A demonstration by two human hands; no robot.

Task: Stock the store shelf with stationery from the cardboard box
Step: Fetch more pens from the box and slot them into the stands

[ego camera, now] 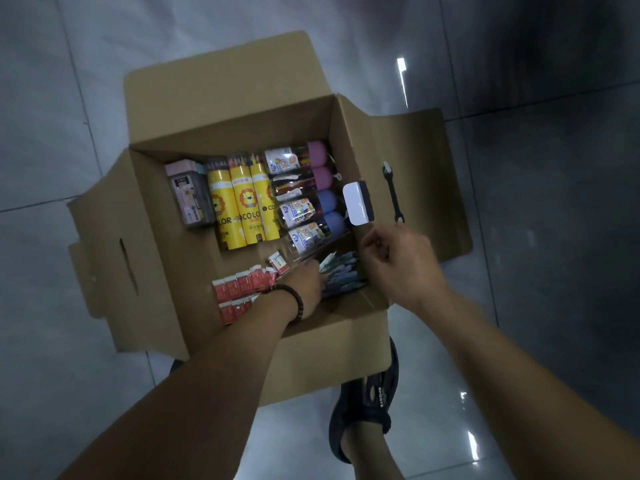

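An open cardboard box (166,244) stands on the floor with stationery inside. Along its back lie a pink-topped case (189,195), three yellow coloured-pencil tubes (242,209) and clear crayon tubes with pink and purple caps (304,202). Red eraser packs (239,289) lie at the front. My left hand (301,285), with a bead bracelet on its wrist, reaches into the front right corner, its fingers curled into a bundle of blue pen packs (341,275). My right hand (398,265) hovers over the box's right wall with fingers curled; whether it holds anything is hidden.
A white device (358,204) with a black strap (393,192) rests on the box's right edge and flap. All four flaps are folded outward. Grey tiled floor (519,202) surrounds the box. My sandalled foot (363,407) stands just in front of it.
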